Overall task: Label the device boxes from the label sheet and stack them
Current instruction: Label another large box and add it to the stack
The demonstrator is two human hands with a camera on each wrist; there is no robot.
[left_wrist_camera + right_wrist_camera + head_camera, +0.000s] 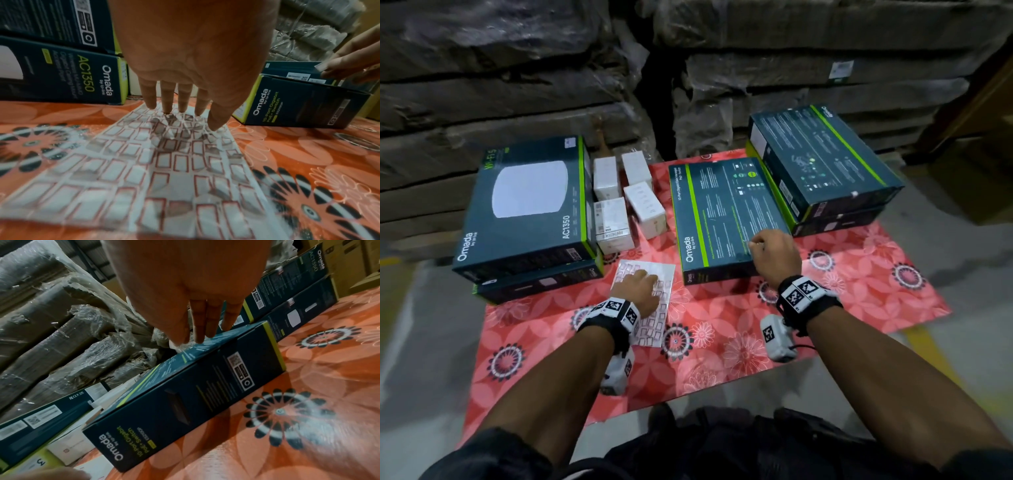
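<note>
A white label sheet (665,297) (164,162) with red-edged stickers lies on the red flowered mat (859,284). My left hand (642,289) (180,112) presses its straight fingertips on the sheet's far end. A dark Omada switch box (722,212) (185,402) (298,104) lies flat to the right of the sheet. My right hand (772,251) (197,332) (345,65) is over that box's near right corner. Its fingertips touch the top face and pinch a small pale label (321,66).
Two AC1350 boxes (527,205) are stacked at the left, and two more dark boxes (822,161) at the back right. Several small white boxes (619,198) stand between the left stack and the switch box. Wrapped cartons (551,68) wall the back.
</note>
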